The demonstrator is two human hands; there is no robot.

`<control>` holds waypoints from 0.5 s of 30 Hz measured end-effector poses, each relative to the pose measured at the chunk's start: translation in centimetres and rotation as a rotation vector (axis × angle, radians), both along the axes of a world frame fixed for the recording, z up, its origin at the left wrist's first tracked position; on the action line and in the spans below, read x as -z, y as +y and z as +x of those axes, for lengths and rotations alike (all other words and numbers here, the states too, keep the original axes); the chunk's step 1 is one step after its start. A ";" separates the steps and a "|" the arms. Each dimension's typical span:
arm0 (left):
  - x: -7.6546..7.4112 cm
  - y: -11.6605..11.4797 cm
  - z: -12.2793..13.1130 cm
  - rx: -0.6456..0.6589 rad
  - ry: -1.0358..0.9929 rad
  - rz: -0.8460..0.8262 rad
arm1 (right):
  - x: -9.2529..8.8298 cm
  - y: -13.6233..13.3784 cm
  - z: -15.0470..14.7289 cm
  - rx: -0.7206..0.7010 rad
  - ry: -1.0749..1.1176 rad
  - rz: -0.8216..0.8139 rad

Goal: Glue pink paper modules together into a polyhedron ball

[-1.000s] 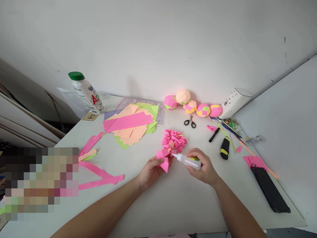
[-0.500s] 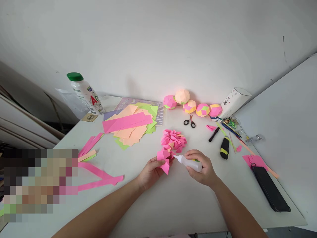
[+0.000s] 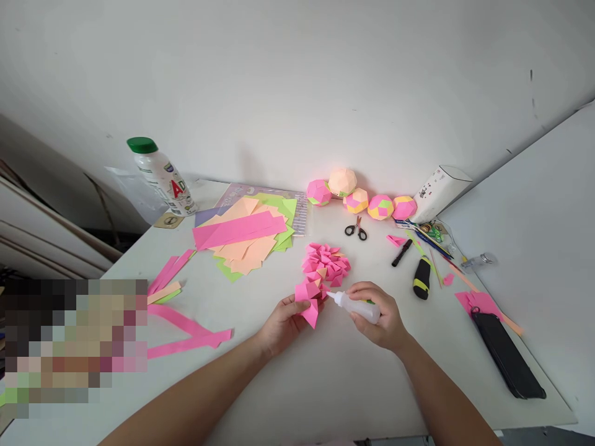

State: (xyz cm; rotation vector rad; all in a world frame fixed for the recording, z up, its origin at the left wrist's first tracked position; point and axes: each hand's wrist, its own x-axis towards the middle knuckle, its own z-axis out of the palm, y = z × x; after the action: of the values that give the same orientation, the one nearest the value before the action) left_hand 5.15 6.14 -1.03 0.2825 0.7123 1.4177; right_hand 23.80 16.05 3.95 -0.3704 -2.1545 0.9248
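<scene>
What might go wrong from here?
1. The glue bottle in the right hand points its nozzle at the folded pink paper piece in the left hand; a hard squeeze might flood it and smear fingers.
2. The pile of pink folded pieces lies just behind; a drip or nudge might stick or scatter them.

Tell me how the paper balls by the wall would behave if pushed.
The paper balls would probably roll only haltingly, since flat facets break their curve. Being folded paper, they are likely very light and easy to crush. They sit close in a row, so pushing one would likely nudge its neighbour.
</scene>
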 end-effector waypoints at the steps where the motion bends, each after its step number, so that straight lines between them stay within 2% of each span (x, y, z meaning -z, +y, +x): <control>1: 0.0 0.0 0.0 0.001 -0.001 -0.001 | 0.0 0.0 0.0 -0.006 0.000 0.000; 5: 0.0 -0.1 0.0 -0.004 -0.005 -0.024 | -0.1 -0.1 0.1 -0.046 -0.006 0.001; 10: -0.3 0.0 0.1 -0.008 -0.007 -0.012 | 0.0 -0.1 0.1 0.005 -0.007 0.002; 15: -0.2 -0.1 0.1 -0.007 -0.011 -0.028 | -0.1 -0.2 0.0 -0.040 -0.008 -0.001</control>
State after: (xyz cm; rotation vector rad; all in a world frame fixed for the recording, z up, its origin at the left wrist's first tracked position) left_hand 5.20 6.08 -0.79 0.2502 0.7240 1.4137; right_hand 23.83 15.84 4.01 -0.3330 -2.1761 0.9480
